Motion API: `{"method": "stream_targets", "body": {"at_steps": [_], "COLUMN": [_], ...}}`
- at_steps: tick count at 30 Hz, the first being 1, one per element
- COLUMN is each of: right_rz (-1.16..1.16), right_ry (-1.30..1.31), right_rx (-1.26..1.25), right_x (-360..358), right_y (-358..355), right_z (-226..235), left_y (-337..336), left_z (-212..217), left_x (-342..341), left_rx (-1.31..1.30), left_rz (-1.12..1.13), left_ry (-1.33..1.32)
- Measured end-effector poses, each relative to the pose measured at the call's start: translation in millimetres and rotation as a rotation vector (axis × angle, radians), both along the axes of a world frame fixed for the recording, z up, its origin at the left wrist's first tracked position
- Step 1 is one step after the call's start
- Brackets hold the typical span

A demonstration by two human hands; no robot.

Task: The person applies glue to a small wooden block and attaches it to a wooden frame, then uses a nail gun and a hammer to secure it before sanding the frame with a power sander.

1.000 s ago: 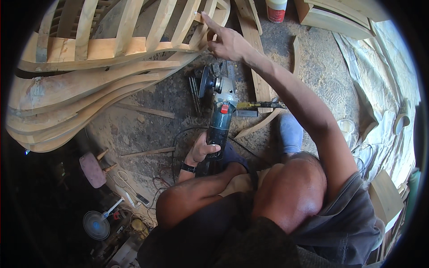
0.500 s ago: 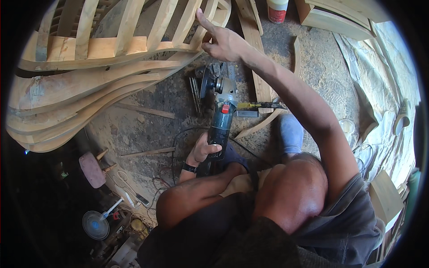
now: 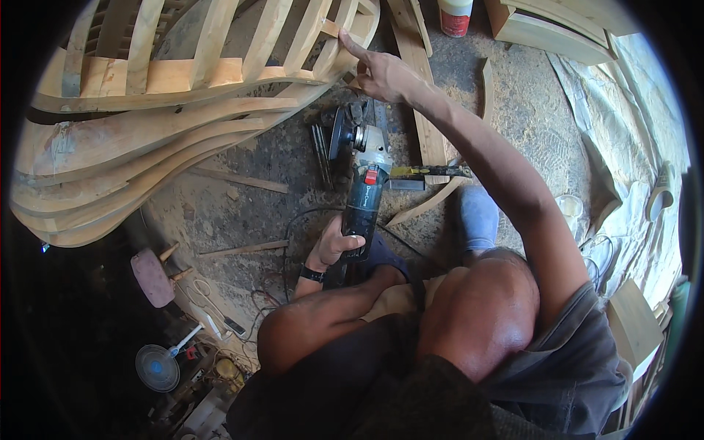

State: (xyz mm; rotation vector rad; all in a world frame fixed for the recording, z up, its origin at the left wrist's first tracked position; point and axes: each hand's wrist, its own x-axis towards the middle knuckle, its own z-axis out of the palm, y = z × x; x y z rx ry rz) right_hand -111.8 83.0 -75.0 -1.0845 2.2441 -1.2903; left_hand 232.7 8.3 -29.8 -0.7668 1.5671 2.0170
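Observation:
Low in the middle, my left hand [image 3: 334,246] is closed around the rear of a dark green angle grinder [image 3: 364,191] with a red switch. The grinder's metal head and disc point away from me, above the floor. My right hand [image 3: 381,73] reaches far forward to the curved wooden framework [image 3: 220,77], which has upright ribs over stacked bent planks. One finger is stretched out against the framework's right end, and the other fingers are curled. Nothing shows in that hand. Whether the fingertip presses on the wood is hard to tell.
A long board [image 3: 425,110] lies on the dusty floor beyond the grinder, near a white and red tub [image 3: 455,18]. A pink block-headed mallet [image 3: 152,279] and a small round fan [image 3: 157,368] are at the left. Pale sheeting [image 3: 623,161] covers the right side.
My right hand has shifted slightly to the right and nearer along the framework's end. The left hand and the grinder stay nearly where they were.

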Motion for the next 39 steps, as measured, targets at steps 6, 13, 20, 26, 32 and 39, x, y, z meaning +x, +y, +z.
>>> {"method": "stream_targets", "body": {"at_steps": [6,13,20,26,32,39], "right_rz": [-0.038,-0.313,-0.114,-0.191,-0.362,-0.548], "right_ry": [-0.123,-0.59,-1.262,-1.179,-1.04,-0.816], "right_rx": [0.009,-0.084,-0.493,-0.536,-0.428,-0.636], "right_x": [-22,15,85,82,33,25], "right_y": [21,80,113,89,72,34], "right_z": [6,-14,31,93,128,95], "left_y": [-3,-5,-4,11,29,-14], "left_z": [7,23,32,52,57,36], "left_x": [-5,-34,-89,-128,-153,-176], "left_rx": [0.021,0.013,0.065,0.235,-0.057,-0.233], "left_rz": [-0.022,-0.044,-0.126,-0.128,-0.071,-0.219], "left_ry": [-0.002,0.069,0.275,0.406,0.527,0.521]}}
